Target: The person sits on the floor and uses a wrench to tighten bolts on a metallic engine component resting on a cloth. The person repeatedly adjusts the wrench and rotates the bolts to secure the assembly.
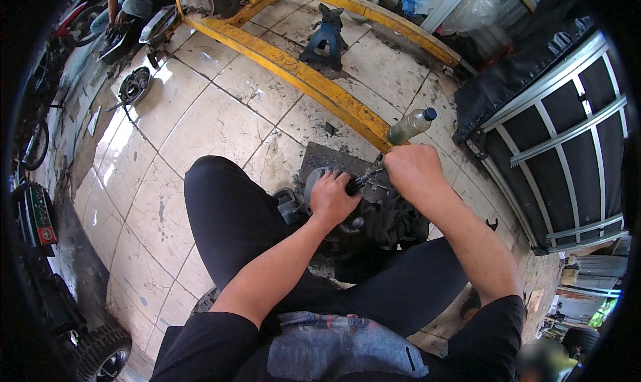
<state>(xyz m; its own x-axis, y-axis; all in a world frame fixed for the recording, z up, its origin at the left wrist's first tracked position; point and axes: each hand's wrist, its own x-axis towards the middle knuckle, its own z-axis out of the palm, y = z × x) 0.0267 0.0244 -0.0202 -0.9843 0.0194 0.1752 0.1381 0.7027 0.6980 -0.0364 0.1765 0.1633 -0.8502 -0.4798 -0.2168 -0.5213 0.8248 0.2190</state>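
My left hand (334, 196) is closed over a dark cylindrical piece (357, 182) in front of my knees. Its fingers also lie against a grey rounded part (314, 179). Close by on the right, my right hand (415, 170) is balled in a fist, and what it grips is hidden. A thin metallic end of the dark piece runs toward that fist. Beneath both hands lies a flat dark plate (332, 158) on the tiles. A greasy black mechanical part (387, 222) sits between my legs, partly hidden by my arm and trousers.
A yellow steel frame (294, 68) crosses ahead, with a plastic bottle (408, 126) by its near end. Beyond it stands a blue jack stand (325, 40). A black panel with metal bars (561, 148) leans right. Engine parts (135, 85) and another person (133, 2) are far left.
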